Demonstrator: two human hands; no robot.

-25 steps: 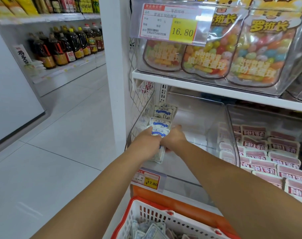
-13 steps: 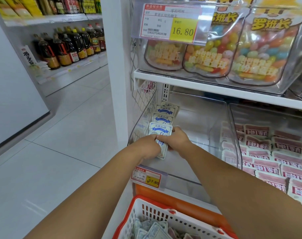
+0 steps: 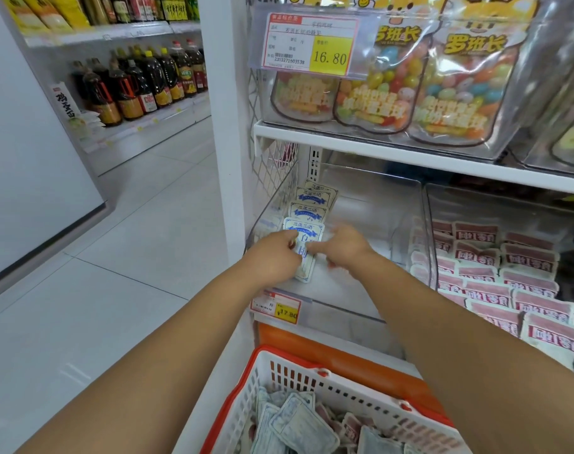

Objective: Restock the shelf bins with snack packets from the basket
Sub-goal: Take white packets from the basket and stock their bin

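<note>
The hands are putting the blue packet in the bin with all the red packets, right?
Not quite. In the head view the left hand and right hand are on the blue packet in the left bin, which holds only blue packets. The red packets lie in the right bin beside it.

The lower shelf [image 3: 390,357] holds a left bin [image 3: 370,204] and a right bin [image 3: 508,208], seemingly touching.
</note>
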